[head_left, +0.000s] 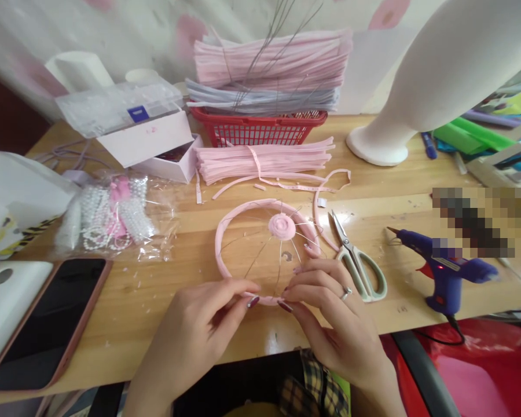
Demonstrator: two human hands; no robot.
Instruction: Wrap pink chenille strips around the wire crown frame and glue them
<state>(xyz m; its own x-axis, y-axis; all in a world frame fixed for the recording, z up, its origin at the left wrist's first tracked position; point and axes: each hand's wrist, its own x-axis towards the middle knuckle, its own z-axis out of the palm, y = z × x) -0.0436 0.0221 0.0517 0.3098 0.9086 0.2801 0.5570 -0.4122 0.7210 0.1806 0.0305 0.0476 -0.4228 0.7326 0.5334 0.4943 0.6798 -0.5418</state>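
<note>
A hoop wrapped in pink fuzzy strip (220, 237) lies near the table's front edge, with thin wires running inward to a coiled pink centre (282, 226). My left hand (208, 315) pinches the near rim of the hoop between thumb and forefinger. Just to its right, my right hand (330, 310) pinches the same rim, its other fingers curled over the hoop's inside. A short stretch of rim shows between the two thumbs. Scissors with pale green handles (359, 263) lie right of the hoop, blades pointing away and slightly apart.
A blue glue gun (445, 266) rests at the right. Behind the hoop lie a pink pipe-cleaner bundle (264, 162) and a red basket (260, 128). A white mannequin form (421, 87) stands back right. At left are bagged pearl strands (113, 214) and a phone (47, 321).
</note>
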